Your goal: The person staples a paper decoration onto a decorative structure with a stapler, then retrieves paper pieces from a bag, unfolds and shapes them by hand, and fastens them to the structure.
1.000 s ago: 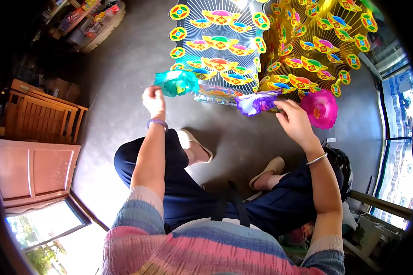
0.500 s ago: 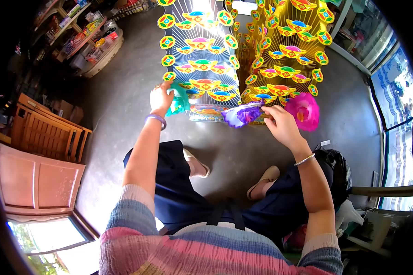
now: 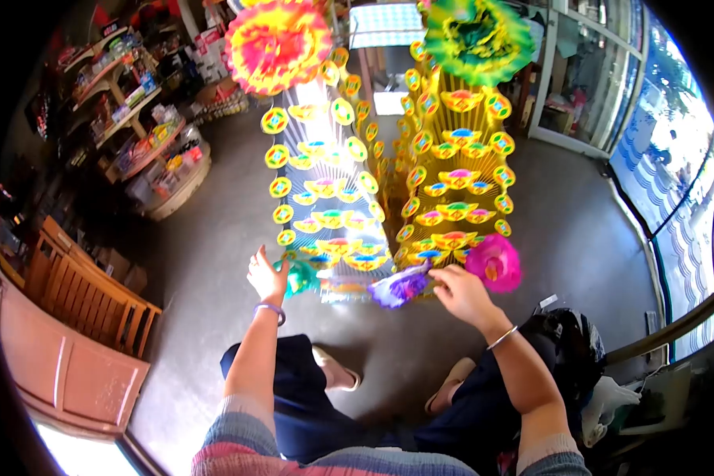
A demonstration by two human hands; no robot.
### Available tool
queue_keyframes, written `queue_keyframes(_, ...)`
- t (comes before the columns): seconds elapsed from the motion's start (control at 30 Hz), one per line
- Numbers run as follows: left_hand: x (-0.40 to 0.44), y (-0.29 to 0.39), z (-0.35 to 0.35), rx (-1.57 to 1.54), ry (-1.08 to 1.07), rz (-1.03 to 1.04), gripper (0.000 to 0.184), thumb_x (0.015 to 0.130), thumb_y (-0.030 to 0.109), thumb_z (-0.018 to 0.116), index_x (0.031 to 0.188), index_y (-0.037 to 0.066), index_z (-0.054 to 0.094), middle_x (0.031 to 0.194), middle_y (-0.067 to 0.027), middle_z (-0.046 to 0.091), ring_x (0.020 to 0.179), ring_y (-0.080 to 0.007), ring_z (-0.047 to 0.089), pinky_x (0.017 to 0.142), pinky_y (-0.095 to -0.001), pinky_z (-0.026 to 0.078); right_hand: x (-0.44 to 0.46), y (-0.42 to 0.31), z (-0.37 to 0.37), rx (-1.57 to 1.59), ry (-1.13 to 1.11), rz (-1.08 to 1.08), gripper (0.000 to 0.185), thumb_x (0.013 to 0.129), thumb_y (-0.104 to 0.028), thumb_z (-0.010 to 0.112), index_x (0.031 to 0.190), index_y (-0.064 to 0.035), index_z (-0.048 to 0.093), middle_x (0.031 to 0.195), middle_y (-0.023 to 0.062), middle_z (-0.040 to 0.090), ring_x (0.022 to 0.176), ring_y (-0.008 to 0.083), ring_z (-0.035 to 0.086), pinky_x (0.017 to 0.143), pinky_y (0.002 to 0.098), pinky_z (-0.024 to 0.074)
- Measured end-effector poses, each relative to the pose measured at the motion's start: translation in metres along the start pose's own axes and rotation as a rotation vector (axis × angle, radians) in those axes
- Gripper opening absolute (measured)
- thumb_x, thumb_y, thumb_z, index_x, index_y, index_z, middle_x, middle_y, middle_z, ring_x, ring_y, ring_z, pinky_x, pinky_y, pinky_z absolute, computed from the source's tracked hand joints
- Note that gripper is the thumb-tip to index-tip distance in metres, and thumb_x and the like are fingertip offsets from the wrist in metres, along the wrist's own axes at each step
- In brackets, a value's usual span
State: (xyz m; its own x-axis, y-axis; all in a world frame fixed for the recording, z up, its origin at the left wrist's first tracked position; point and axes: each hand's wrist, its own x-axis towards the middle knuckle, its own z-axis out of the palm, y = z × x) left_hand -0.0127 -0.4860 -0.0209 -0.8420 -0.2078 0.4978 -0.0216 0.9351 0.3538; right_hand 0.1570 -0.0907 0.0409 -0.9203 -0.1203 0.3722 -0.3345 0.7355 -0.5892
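Two tall shiny decorations stand side by side: a silver panel [image 3: 325, 189] and a gold panel [image 3: 458, 190], both printed with rows of ingots and edged with coin discs. My left hand [image 3: 267, 276] has its fingers apart beside a teal flower [image 3: 301, 278] at the silver panel's lower left corner; its thumb is near or touching the petals. Between thumb and fingers, my right hand [image 3: 462, 295] pinches the edge of a purple and white flower [image 3: 402, 286] at the bottom middle. A magenta flower [image 3: 494, 263] sits just beyond that hand, at the gold panel's lower right.
A red and yellow flower [image 3: 278, 46] and a green and yellow flower [image 3: 481, 38] top the panels. Stocked shelves [image 3: 119, 119] stand far left, above a wooden slatted piece [image 3: 83, 289]. A black plastic bag [image 3: 575, 341] lies by my right leg; glass doors [image 3: 583, 87] are at right.
The view has tilted up, so the panels and hands appear lower and the top flowers show. My left hand's fingers have come off the teal flower and spread. My right hand keeps its pinch.
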Motion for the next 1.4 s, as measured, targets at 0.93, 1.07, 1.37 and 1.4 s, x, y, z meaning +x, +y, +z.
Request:
queue_keyframes(0.93,-0.045,0.068,-0.102,-0.355,-0.319,0.664,0.027,0.077,-0.003,0.064,0.103,0.001,0.062,0.099,-0.0099,0.061,0.085,-0.0184,0.062,0.079,-0.0302,0.049,-0.129,0.059,-0.13,0.753,0.956,0.392,0.022,0.088,-0.012,0.058,0.105,0.0028,0.063,0.086,0.0093,0.067,0.075,0.0133,0.062,0.065,0.0238,0.0494)
queue_keyframes(1.07,-0.035,0.057,-0.073,-0.402,-0.389,0.626,0.026,0.082,0.001,0.062,0.107,0.002,0.062,0.101,-0.0087,0.061,0.085,-0.0155,0.061,0.08,-0.03,0.049,-0.314,0.146,-0.083,0.174,1.031,0.878,0.02,0.084,-0.014,0.06,0.096,-0.0007,0.067,0.078,0.0092,0.068,0.068,0.0149,0.064,0.062,0.0259,0.0489)
queue_keyframes(1.37,-0.055,0.142,-0.056,-0.49,-0.551,0.524,0.025,0.082,0.001,0.062,0.106,0.002,0.062,0.103,-0.0094,0.065,0.087,-0.0164,0.063,0.079,-0.0277,0.048,-0.438,0.108,0.046,0.499,0.758,1.258,0.022,0.083,-0.014,0.06,0.097,0.0027,0.066,0.072,0.0067,0.064,0.061,0.0108,0.059,0.054,0.0234,0.0471)
queue_keyframes(1.4,-0.051,0.141,-0.043,-0.669,-0.636,0.443,0.026,0.082,0.002,0.062,0.108,0.004,0.06,0.108,-0.0107,0.063,0.089,-0.0179,0.063,0.081,-0.0278,0.048,-0.414,0.107,0.041,0.548,0.741,1.273,0.024,0.083,-0.011,0.06,0.102,0.0039,0.064,0.078,0.0089,0.065,0.064,0.0117,0.06,0.056,0.0225,0.0482)
